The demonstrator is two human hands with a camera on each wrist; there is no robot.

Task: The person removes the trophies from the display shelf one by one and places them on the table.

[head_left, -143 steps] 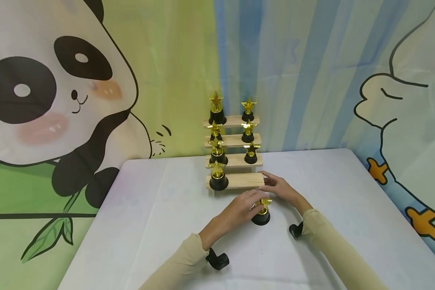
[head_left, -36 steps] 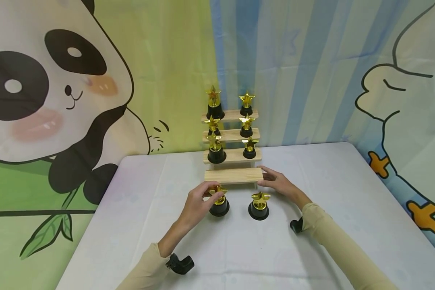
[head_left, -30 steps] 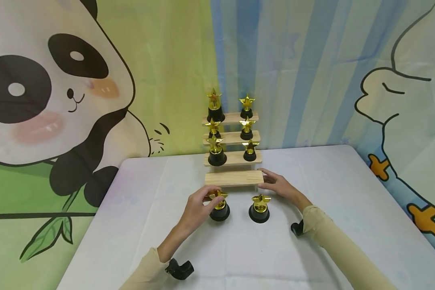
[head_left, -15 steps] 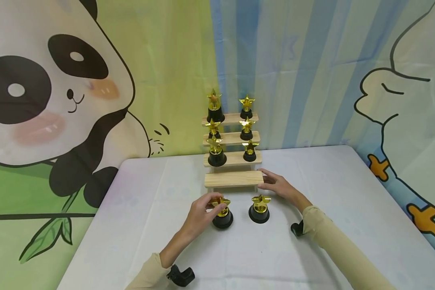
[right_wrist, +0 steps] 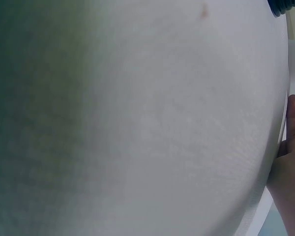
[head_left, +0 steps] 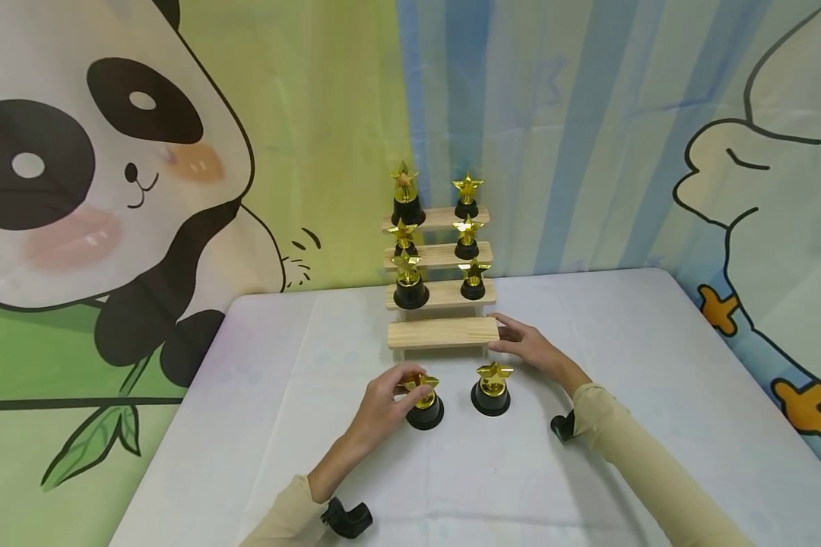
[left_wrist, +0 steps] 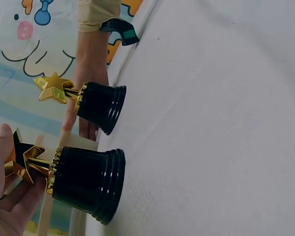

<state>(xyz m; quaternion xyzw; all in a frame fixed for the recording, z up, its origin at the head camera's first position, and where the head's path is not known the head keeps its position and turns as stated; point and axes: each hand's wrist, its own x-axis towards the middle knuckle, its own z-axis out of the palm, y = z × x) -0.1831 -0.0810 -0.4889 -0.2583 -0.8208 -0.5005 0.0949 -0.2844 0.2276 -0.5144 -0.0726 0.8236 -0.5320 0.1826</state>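
My left hand (head_left: 383, 406) pinches the gold star of a trophy (head_left: 426, 415) between thumb and fingers, its black base right at the white tablecloth. Another star trophy (head_left: 491, 396) stands upright just right of it; both show large in the left wrist view, where the held trophy (left_wrist: 88, 182) is nearer. At the right end of the lowest step of a wooden display stand (head_left: 445, 333), my right hand (head_left: 530, 349) grips the board with thumb in front and fingers behind. That step bears no trophy. In the right wrist view, the hand (right_wrist: 292, 157) shows only at the edge.
Several gold star trophies stand in two columns on the three upper steps, among them a trophy (head_left: 410, 292) on the left and a smaller trophy (head_left: 473, 285) on the right. A printed panda curtain (head_left: 342, 152) hangs behind the white table (head_left: 301, 395).
My left hand let go of the right front trophy, took the left trophy off the lowest step and brought it down in front, lately shifting it slightly right and nearer. My right hand stays put.
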